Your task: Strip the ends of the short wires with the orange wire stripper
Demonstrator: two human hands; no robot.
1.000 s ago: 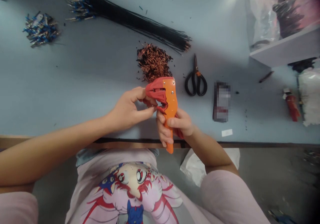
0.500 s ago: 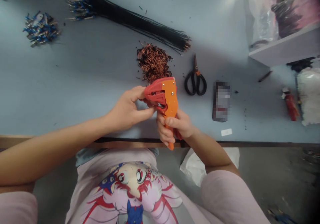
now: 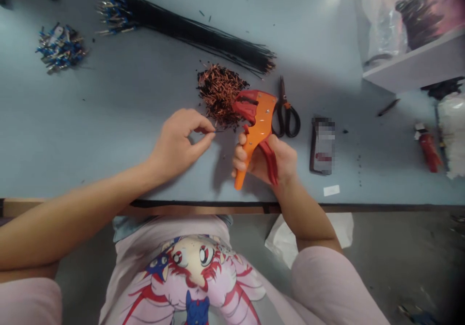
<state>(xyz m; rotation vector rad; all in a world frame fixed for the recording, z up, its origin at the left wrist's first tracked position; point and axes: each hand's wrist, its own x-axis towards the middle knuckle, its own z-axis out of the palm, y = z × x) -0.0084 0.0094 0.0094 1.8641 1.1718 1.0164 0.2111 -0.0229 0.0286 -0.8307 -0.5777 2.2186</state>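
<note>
My left forearm (image 3: pixel 105 187) comes in from the lower left, over the near edge of the counter (image 3: pixel 119 116), and my left hand (image 3: pixel 176 138) is bent over at its end, knuckles up and fingers curled to the right. Its thumb and forefinger are pinched together on a thin dark wire (image 3: pixel 219 131), whose short visible end pokes out to the right, just below the heap of copper-and-black scraps (image 3: pixel 220 90).

My right forearm (image 3: pixel 308 213) rises from the lower right, and my right hand (image 3: pixel 283 158) is wrapped around an orange-and-red wire stripper (image 3: pixel 263 121), my fingers curled over its orange handle. The red handle stands apart from the orange one, against my palm side. I hold the tool tilted, its orange grip down to the left and its red head up, facing left; in my view the head overlaps the heap's right side, and I cannot tell whether they touch.

The wire lies between my two hands, gripped by the left and apart from the stripper. The black-handled scissors (image 3: pixel 292 126) are just beyond the tool, to its right.
</note>
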